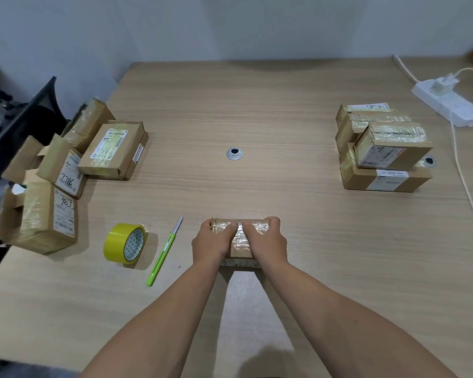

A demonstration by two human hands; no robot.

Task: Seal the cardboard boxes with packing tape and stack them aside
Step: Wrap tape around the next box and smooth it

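A small cardboard box (241,241) lies on the table near the front middle, with clear tape across its top. My left hand (210,241) and my right hand (266,238) both rest on top of it, fingers bent over its far edge. A roll of yellow packing tape (124,245) stands on its side to the left. Beside the roll lies a green utility knife (163,255) with its blade out. A stack of taped boxes (380,148) sits at the right. Several other boxes (66,165) are piled at the left edge.
The wooden table (257,110) has a round cable grommet (234,153) in its middle. A white power strip (448,103) with a plugged-in charger and cables lies at the far right. A dark chair (19,124) stands off the left edge.
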